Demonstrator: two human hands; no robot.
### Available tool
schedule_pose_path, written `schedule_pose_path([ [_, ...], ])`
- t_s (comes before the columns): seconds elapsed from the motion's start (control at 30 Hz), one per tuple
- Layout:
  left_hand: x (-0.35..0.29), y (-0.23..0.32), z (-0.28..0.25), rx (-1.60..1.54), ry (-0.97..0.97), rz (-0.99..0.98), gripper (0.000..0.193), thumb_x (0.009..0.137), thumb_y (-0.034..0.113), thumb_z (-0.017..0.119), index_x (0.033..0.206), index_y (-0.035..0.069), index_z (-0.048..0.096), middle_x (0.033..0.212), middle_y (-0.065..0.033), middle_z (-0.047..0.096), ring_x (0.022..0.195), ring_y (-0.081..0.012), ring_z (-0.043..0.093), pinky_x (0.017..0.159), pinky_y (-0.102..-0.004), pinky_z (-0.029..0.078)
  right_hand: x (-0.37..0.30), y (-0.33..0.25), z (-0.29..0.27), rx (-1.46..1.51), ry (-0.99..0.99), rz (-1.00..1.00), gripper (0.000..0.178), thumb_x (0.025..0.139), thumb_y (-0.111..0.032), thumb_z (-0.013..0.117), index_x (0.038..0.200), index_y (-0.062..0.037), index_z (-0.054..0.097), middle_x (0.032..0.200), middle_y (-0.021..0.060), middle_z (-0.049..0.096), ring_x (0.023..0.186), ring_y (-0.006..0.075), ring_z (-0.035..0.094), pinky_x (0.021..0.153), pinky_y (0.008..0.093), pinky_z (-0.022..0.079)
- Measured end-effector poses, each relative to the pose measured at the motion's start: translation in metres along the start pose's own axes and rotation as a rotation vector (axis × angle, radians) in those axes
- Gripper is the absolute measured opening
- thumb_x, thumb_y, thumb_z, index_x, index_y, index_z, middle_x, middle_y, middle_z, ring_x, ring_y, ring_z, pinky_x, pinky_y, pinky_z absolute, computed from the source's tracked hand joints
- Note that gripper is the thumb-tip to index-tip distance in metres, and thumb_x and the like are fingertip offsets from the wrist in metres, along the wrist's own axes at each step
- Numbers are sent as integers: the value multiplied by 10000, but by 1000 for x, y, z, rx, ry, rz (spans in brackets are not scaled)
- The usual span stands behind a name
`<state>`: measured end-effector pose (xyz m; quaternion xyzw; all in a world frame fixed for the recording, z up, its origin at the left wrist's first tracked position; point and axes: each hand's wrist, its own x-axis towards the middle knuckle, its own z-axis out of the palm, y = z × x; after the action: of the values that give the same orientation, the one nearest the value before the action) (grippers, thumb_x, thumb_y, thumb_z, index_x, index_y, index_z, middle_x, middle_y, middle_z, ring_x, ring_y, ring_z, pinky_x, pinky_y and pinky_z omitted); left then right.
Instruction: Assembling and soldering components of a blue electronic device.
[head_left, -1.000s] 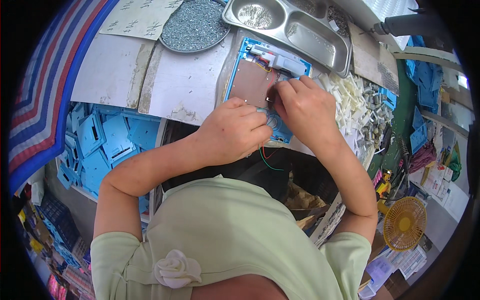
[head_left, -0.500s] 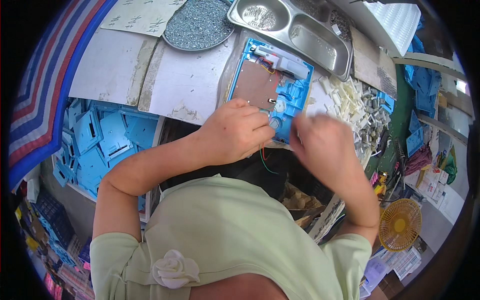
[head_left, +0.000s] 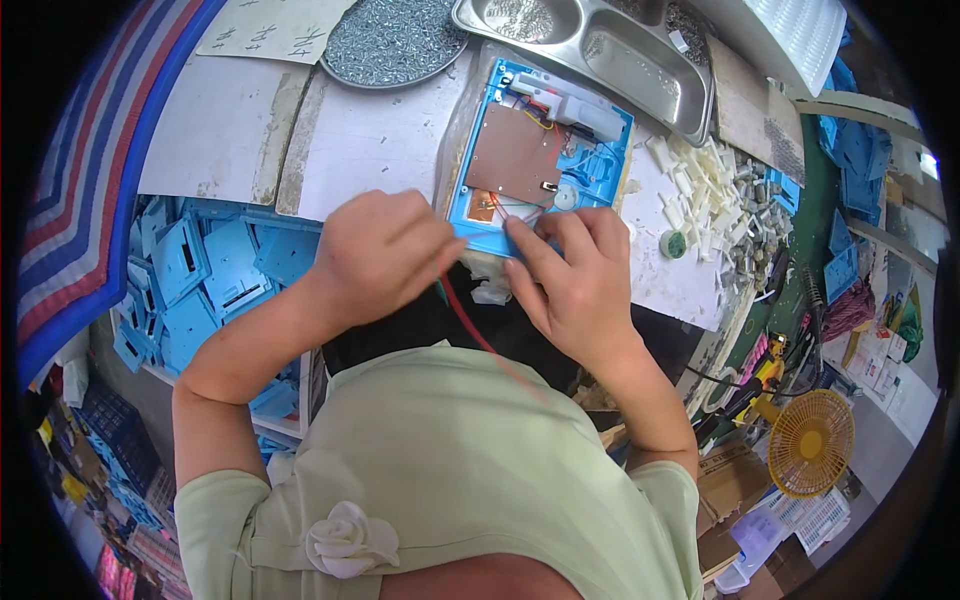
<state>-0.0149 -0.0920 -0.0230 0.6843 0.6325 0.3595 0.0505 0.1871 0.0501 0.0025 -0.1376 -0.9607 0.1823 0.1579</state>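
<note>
A blue plastic housing (head_left: 610,165) lies on the bench with its inside facing up. Fitted in it are a brown circuit board (head_left: 515,155), a grey-white mechanism (head_left: 588,115) and thin coloured wires. My left hand (head_left: 385,250) is closed just off the housing's near left corner, pinching a red wire (head_left: 465,318) that trails down toward my front. A short green length shows beside it. At the near edge, my right hand (head_left: 580,275) grips the housing, index finger inside the rim and thumb outside below it. Its other fingers are bent over the housing.
Behind the housing are a dish of screws (head_left: 395,45) and a compartmented steel tray (head_left: 640,75). White plastic and metal parts (head_left: 715,200) are heaped at right, near a small green-centred roll (head_left: 673,243). Blue panels (head_left: 215,265) fill a bin at left. A yellow fan (head_left: 812,443) stands lower right.
My left hand has moved left off the housing, drawing the red wire out. My right hand, blurred before at the housing's right side, has come left onto its near edge.
</note>
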Motion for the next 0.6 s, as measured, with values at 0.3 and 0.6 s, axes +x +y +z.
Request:
schedule_pose_path([
  [0.3,-18,-1,1,-154,11,-48,124,789,4,753,852,36,650,778,-99,567,642,-268,559,555,-378,424,-7,9,-3,63,79,119,215,788,-146,787,1002,-130,773,899,50,629,934,286,548,846,435,398],
  [0.6,-51,-6,4,-119,40,-95,89,812,9,728,836,30,645,830,-107,575,684,-276,588,606,-402,470,5,-13,5,26,46,-53,326,791,-157,785,1105,-100,716,945,58,630,916,266,571,936,460,389],
])
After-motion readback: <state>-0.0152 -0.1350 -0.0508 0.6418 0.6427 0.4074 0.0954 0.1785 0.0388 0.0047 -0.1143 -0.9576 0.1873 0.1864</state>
